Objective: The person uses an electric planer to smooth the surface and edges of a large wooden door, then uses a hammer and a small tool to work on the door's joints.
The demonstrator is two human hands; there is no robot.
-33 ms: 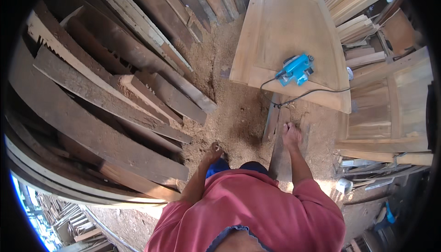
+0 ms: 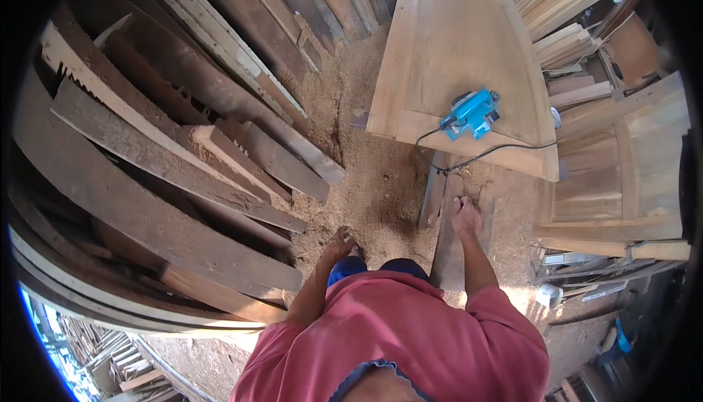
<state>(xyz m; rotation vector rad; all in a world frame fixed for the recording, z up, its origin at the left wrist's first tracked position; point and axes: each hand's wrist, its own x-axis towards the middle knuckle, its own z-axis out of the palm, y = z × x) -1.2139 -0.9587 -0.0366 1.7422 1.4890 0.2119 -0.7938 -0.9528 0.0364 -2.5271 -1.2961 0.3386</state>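
Observation:
My left hand hangs low beside my blue shorts, above sawdust-covered ground. Its fingers are loosely bent and a little apart, with nothing seen in them. My right hand is held out in front on the right, over a dark board on the ground. Its fingers are curled in, and nothing sticks out of them. Beyond it, a blue power planer lies on the near end of a wooden panel door. The planer's black cord runs across the door's near edge.
Long rough planks lean and stack along the left. Sawdust covers the ground ahead. A second panel door lies at the right, near stacked pale timber. A white container stands on the lower right.
The view has shifted very slightly. My left hand's fingers look a little more extended than before. My right hand, the planer and the doors hold their places.

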